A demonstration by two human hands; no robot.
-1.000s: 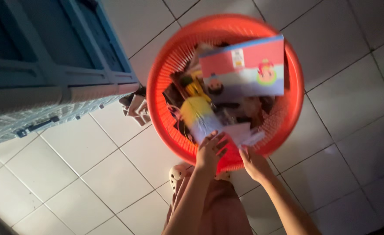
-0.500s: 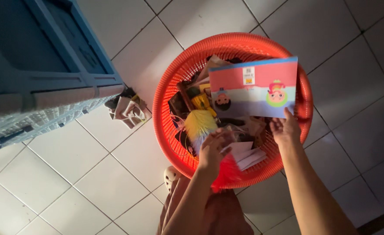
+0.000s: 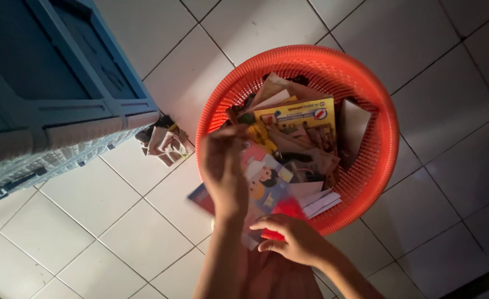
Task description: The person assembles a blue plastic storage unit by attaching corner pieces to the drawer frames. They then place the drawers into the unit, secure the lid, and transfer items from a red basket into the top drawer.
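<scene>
Head view, looking down. A thin illustrated picture book with a pink-and-blue cartoon cover [image 3: 264,185] is held tilted over the near rim of a round red plastic mesh basket [image 3: 385,138], partly above the white tiled floor [image 3: 89,194]. The left hand [image 3: 225,171] is closed around the book's upper edge, fingers curled over it; the right hand [image 3: 289,238] lies at its lower edge beside a small red item, fingers bent, though whether it actually grips is unclear. The basket remains well filled: a yellow-covered booklet [image 3: 300,119], brown card pieces and white paper sheets [image 3: 316,199] lie inside. Left of the basket, a crumpled paper heap [image 3: 164,144] rests beside a blue plastic crate [image 3: 62,83].
</scene>
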